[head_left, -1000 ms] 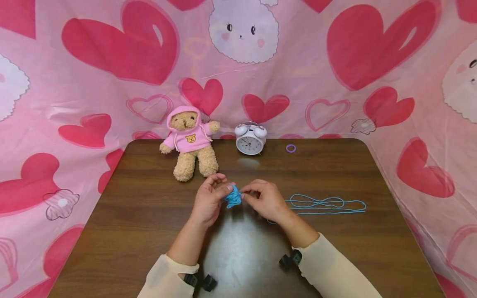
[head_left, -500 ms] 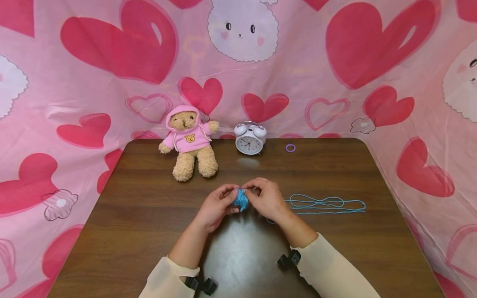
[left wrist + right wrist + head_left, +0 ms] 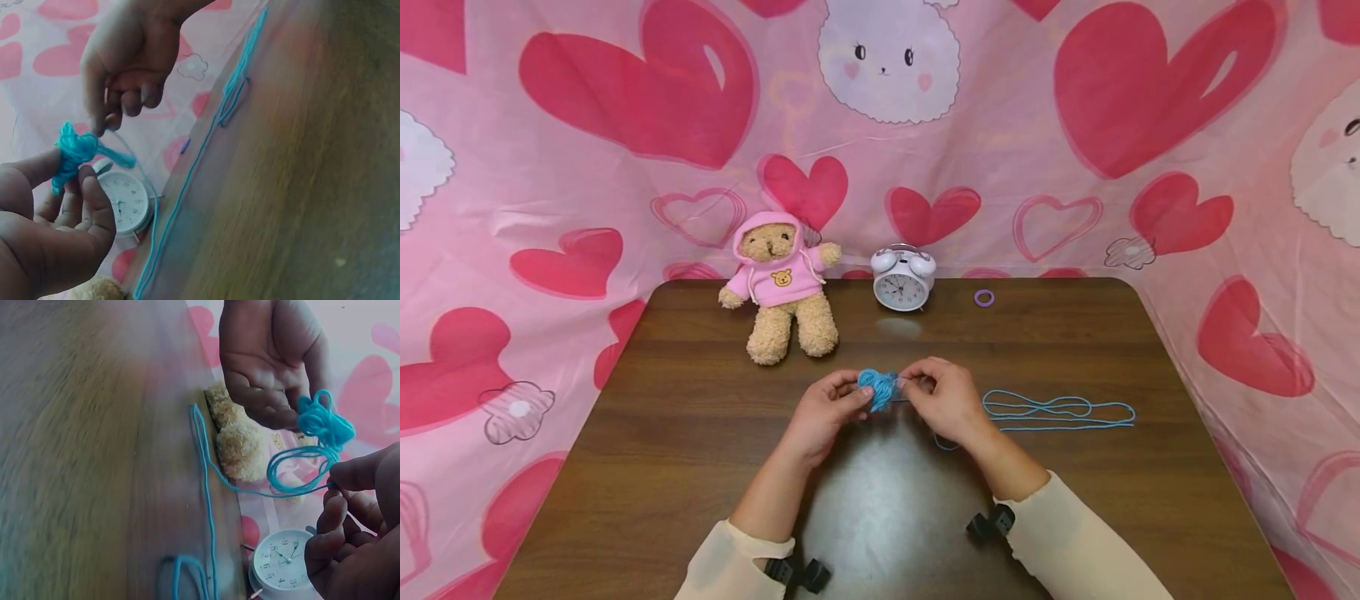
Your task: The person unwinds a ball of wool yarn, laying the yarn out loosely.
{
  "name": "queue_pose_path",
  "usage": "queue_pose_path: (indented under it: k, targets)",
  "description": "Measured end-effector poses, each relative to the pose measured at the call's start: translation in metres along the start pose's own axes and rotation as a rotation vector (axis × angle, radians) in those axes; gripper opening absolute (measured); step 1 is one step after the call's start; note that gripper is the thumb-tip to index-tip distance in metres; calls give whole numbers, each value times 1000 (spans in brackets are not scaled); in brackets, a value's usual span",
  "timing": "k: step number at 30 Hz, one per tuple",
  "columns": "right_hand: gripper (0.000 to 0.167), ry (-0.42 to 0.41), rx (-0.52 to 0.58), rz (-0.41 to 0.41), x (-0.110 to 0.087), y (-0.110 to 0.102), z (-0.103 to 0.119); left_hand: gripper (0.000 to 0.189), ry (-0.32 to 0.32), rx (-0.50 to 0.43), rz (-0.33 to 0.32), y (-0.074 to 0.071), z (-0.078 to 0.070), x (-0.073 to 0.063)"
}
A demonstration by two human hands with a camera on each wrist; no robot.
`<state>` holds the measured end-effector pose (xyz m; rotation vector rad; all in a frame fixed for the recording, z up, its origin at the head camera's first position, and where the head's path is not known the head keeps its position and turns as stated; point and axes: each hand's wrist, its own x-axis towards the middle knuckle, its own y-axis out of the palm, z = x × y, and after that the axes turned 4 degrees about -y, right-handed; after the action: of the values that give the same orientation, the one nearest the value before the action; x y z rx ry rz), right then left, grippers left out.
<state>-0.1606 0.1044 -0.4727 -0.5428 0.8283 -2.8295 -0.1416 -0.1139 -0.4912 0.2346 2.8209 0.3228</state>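
Fingers [image 3: 97,206] of left hand [image 3: 823,414] and right hand [image 3: 949,402] pinch blue yarn [image 3: 877,389]; alarm clock [image 3: 901,292] shows dial numerals.

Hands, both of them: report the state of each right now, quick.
Left hand: closed, holding the blue yarn bundle.
Right hand: closed, pinching a blue yarn strand.
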Motion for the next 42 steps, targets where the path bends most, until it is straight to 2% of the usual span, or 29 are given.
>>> queue_pose_path:
  k: [9,18,32,42]
  targets:
    - [4,-13,-26,29,-9,-13,-9,12,70,-168,-137,-13,-10,-1]
    - [4,-1,-36,38,-14,-30,-15,8,113,-258,-237,-36,-21,-3]
    - [4,47,-128,-57,-17,-86,-29,5,165,-286,-303,-74,-33,-15]
    - [4,99,-224,-135,-27,-130,-38,5,170,-315,-332,-88,-37,-21]
